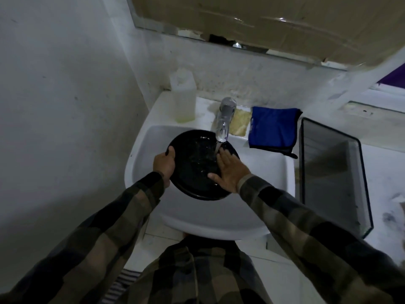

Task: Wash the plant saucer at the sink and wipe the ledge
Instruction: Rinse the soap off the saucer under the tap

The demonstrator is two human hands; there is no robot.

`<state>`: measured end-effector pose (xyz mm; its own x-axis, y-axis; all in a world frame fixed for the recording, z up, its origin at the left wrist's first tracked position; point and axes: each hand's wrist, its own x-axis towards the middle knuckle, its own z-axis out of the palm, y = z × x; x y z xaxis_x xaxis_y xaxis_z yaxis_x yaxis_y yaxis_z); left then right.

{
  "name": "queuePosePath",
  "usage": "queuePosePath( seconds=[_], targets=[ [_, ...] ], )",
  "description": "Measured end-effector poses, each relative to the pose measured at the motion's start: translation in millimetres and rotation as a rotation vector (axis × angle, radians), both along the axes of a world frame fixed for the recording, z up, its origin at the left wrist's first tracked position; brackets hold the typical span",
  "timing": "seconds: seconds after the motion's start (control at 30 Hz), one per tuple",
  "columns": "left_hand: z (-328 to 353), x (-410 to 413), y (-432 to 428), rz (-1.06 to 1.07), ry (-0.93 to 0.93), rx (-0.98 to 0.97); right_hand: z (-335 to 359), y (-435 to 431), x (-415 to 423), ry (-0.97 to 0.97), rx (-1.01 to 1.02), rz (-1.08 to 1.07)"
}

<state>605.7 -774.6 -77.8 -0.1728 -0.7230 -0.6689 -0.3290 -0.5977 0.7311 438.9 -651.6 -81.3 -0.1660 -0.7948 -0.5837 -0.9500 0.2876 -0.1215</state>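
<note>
Holding the black saucer (197, 165) over the white sink (142, 150), we grip its left rim with our left hand (164, 164), fingers clamped on the edge. Our right hand (230, 170) lies flat and open inside it, under water running from the tap (224, 119). A blue cloth (274, 128) rests on the ledge (162, 106).

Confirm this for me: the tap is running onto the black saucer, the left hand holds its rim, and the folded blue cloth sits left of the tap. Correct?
Not quite. The head view shows the blue cloth right of the tap, not left. The rest stands: water runs onto the black saucer, and the left hand holds its rim.
</note>
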Motion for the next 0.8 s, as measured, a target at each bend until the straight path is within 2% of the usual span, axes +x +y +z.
queuePosePath(
  seconds=[0.13, 0.27, 0.33, 0.43, 0.53, 0.7, 0.73, 0.8],
  targets=[
    [-7.3, 2.2, 2.9, 0.053, -0.042, 0.030, 24.3, 19.1, 38.0, -0.253, 0.186, -0.046],
    [-11.7, 4.5, 10.9, 0.059, -0.071, 0.043, 34.5, 14.8, 77.7, -0.493, 0.100, 0.077],
    [-10.6, 3.3, 11.3, 0.046, -0.063, 0.037, 28.0, -0.3, 78.3, -0.529, 0.042, 0.096],
    [-3.6, -0.5, 15.9, -0.006, -0.032, 0.068, 10.3, -27.4, 65.5, -0.445, -0.034, 0.069],
    [0.4, -3.4, 21.9, -0.034, -0.001, 0.120, -8.8, -47.8, 41.0, -0.207, -0.055, 0.029],
    [4.7, 0.1, 9.9, -0.027, 0.002, 0.118, -11.4, -25.7, -9.8, 0.055, -0.105, 0.044],
    [3.5, 0.7, 6.3, -0.028, 0.009, 0.112, -6.9, -16.2, -14.0, 0.044, -0.093, 0.050],
    [1.7, 0.4, 0.9, -0.041, 0.014, 0.120, 5.8, 4.8, -12.8, -0.096, -0.033, 0.023]
  ],
)
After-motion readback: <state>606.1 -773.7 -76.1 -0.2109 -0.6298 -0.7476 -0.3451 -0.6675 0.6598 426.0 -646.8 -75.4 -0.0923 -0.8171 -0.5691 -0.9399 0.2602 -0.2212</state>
